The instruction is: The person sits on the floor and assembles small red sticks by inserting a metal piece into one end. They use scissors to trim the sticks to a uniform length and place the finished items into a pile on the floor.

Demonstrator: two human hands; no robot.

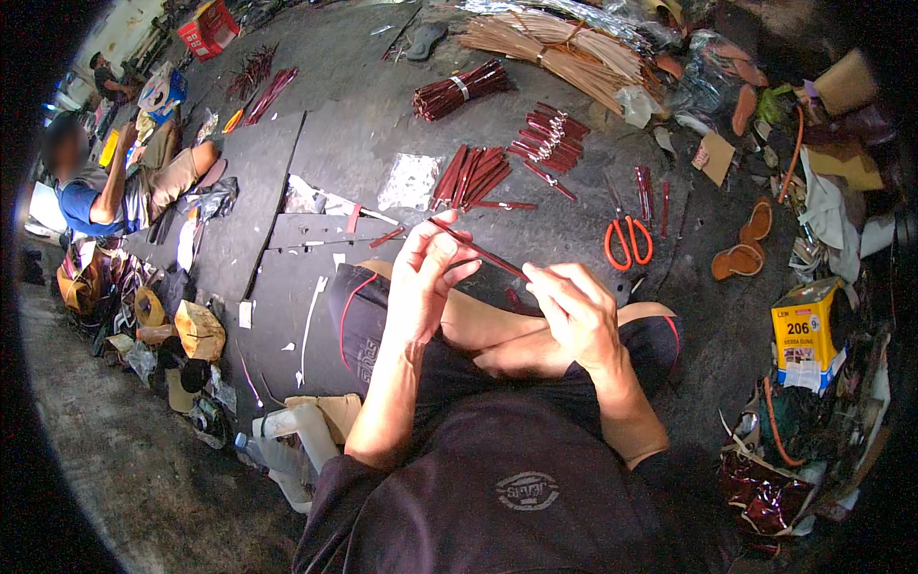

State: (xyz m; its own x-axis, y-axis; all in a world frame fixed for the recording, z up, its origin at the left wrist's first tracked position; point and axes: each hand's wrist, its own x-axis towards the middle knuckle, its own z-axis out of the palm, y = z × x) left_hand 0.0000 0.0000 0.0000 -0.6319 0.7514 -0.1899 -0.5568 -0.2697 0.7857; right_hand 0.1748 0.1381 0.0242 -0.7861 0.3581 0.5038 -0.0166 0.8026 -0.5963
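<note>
Between my hands stretches a narrow dark red strap [490, 254], held slantwise above my crossed legs. My left hand [426, 273] pinches its upper left end, and my right hand [581, 311] pinches the lower right end with closed fingers. Just beyond my hands lies a loose pile of dark red straps [478, 174], with a clear plastic bag of small pieces [409, 182] on its left. A row of straps with shiny metal bits [547, 139] lies farther off. Orange-handled scissors [627, 241] rest on the floor to the right, near a few separate straps [644, 191].
A tied strap bundle [461, 91] and a sheaf of tan strips [555, 53] lie at the back. Brown sole-shaped pieces [741, 253] and a yellow can [808, 335] are at right. A white plastic jug [296, 445] stands near left. Another person [120, 187] sits far left.
</note>
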